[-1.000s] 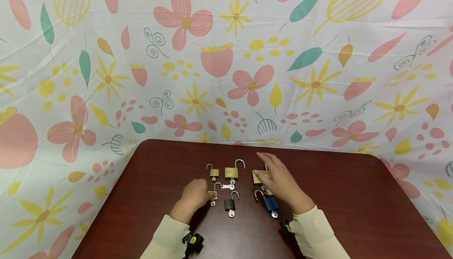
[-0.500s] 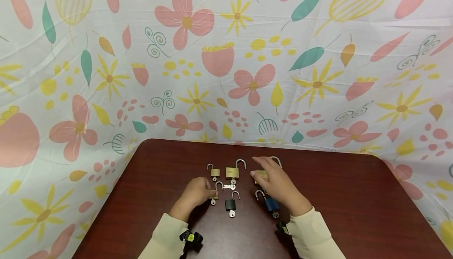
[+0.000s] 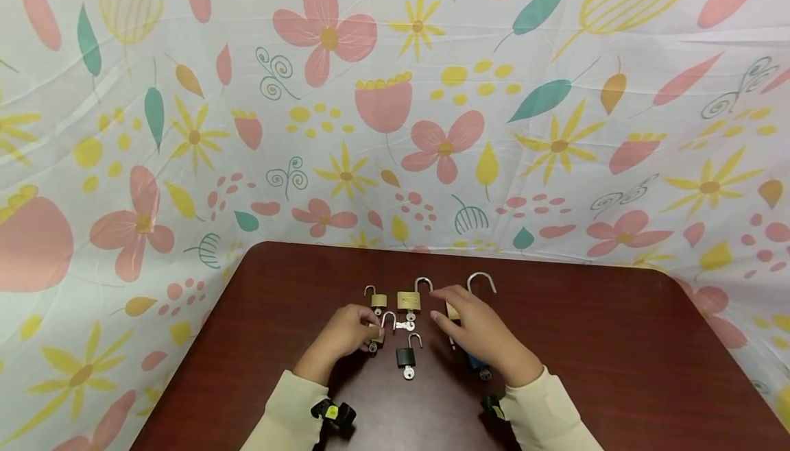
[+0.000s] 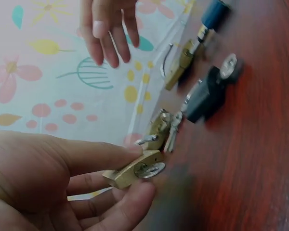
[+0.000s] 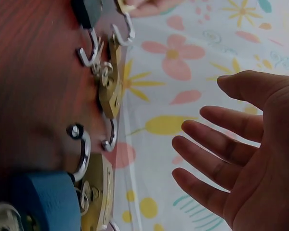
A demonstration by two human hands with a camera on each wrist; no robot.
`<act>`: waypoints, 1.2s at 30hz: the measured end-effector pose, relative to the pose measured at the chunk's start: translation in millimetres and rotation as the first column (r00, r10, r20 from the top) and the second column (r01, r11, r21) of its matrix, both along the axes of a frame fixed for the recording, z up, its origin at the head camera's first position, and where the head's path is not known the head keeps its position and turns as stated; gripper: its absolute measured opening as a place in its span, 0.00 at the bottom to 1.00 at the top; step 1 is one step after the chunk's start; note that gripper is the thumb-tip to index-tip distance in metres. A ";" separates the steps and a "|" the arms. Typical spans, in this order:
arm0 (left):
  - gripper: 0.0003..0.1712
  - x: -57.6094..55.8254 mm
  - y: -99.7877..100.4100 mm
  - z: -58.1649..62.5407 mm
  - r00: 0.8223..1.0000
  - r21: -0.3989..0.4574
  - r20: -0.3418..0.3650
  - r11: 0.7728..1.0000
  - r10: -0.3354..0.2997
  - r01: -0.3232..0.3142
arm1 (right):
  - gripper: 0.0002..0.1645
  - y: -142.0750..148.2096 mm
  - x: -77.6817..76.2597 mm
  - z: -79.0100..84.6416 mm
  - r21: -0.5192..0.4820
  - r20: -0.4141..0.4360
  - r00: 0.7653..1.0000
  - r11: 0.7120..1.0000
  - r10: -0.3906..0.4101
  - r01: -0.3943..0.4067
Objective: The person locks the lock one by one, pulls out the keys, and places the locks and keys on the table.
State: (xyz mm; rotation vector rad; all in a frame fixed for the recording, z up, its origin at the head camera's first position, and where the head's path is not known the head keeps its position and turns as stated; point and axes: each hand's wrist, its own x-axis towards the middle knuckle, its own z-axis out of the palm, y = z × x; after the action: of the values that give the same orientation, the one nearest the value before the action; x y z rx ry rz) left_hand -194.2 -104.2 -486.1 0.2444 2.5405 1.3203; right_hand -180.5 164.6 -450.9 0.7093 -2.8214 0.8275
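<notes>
Nearby, sleeves [image 3: 284,413]: pale cuffs, a black wrist mount [image 3: 333,411] strapped at each.
Black padlock [image 3: 405,358]: on the table [image 3: 617,341] between the hands, shackle pointing away from the person, key end toward them.
Blue padlock [image 5: 45,202]: largely hidden by the right hand [image 3: 484,333] in the head view.
Left hand [image 3: 347,331]: fingertips clamped on the held brass padlock [image 4: 125,177], pinching its body from two sides.
Held brass padlock: left of the black padlock and slightly farther off; long axis runs near to far, leaning a little right. Its open shackle points away, its inserted key [image 4: 155,169] back toward the person. Whether it touches the table, I cannot tell.
Right hand: fingers apart, holding nothing, beside the large brass padlock [image 5: 100,192].
Loose keys [image 3: 405,326]: just beyond the black padlock.
Far row: middle brass padlock [image 3: 409,301], shackle up and right; small far padlock [image 3: 379,300], shackle up and left.
Backdrop: floral cloth [image 3: 395,163] behind the table's far edge.
</notes>
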 end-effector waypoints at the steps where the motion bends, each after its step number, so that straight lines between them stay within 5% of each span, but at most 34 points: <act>1: 0.05 0.0 0.4 1.2 1.000 0.018 0.003 1.000 -0.005 0.004 | 0.25 -1.3 0.7 -0.1 0.002 0.005 1.000 1.000 0.006 -0.006; 9: 0.05 1.1 6.1 8.5 0.999 0.158 -0.007 0.986 -0.046 0.047 | 0.23 -8.2 4.4 0.8 -0.013 0.000 0.998 0.998 0.067 -0.067; 16: 0.11 4.9 13.8 20.3 0.996 0.328 0.019 0.942 -0.082 0.072 | 0.30 -9.5 4.5 1.4 -0.063 -0.069 0.990 0.990 0.120 -0.125; 24: 0.16 8.4 21.5 26.0 0.985 0.463 0.093 0.882 -0.146 0.087 | 0.36 -8.6 3.2 -1.5 -0.353 0.063 0.965 0.910 0.254 -0.216; 31: 0.20 10.5 24.3 29.0 0.968 0.529 0.144 0.843 -0.205 0.099 | 0.27 -8.2 3.2 2.4 -0.441 0.161 0.942 0.876 0.294 -0.198; 36: 0.21 11.7 22.9 29.8 0.966 0.545 0.140 0.831 -0.220 0.110 | 0.24 -6.5 2.2 1.6 -0.514 0.254 0.905 0.840 0.341 -0.173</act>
State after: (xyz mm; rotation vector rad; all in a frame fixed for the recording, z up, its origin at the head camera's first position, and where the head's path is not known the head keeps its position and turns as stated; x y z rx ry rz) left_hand -182.5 -81.2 -456.3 0.4080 1.8912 1.8516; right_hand -178.3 158.0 -449.3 0.9520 -2.6196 1.7794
